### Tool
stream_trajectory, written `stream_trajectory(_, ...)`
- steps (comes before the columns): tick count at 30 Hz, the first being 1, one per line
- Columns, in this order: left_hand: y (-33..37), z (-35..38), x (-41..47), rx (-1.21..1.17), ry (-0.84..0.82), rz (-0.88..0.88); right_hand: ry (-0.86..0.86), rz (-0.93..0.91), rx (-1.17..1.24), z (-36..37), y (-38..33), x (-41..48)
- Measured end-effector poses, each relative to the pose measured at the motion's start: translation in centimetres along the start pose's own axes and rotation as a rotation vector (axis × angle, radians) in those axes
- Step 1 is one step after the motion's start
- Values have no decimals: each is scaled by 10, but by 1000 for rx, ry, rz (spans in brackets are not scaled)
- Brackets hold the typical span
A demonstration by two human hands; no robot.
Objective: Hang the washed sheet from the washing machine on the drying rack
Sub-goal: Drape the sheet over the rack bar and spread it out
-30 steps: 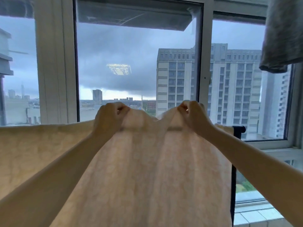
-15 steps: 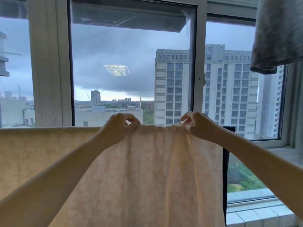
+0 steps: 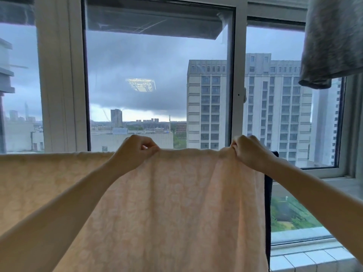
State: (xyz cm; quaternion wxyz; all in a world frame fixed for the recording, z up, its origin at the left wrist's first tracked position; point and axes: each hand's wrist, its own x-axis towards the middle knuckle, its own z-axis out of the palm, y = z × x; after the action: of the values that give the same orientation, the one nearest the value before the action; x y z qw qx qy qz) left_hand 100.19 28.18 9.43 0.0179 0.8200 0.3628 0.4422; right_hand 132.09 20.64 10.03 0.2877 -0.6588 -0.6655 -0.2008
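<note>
Peach, faintly floral-patterned sheet [image 3: 167, 203] hung in soft folds over the dark drying rack [image 3: 268, 193]; left hand [image 3: 135, 152] and right hand [image 3: 251, 152] each pinched its top edge.

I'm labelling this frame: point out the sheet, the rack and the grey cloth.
sheet [image 3: 167, 203], head view, middle of hanging cloth.
rack [image 3: 268, 213], head view, dark upright post.
grey cloth [image 3: 334, 40], head view, middle.

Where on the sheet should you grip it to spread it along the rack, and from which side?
Grip the sheet at its top fold, pinching from above with hands apart, as the left hand and right hand do. The fold lies straight along the rack, so it slides sideways.
</note>
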Motion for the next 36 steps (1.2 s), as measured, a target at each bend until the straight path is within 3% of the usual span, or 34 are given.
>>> stream_trajectory(6, -3, -5, -4, 48, 74, 0, -33, -214, 252, -3, -51, 4)
stream_trajectory(11, -23, -32, -20, 131, 39, -47, -73, -408, 282, 17, -100, 9)
stream_trajectory(16, -55, -69, -42, 214, 20, -48, -26, -468, 288, 31, -149, 18)
stream_trajectory(29, -186, -186, -90, 281, 25, -93, 0, -420, 258, 84, -293, 33)
stream_trajectory(36, -211, -207, -95, 199, 163, -67, 23, -342, 342, 90, -325, 34)
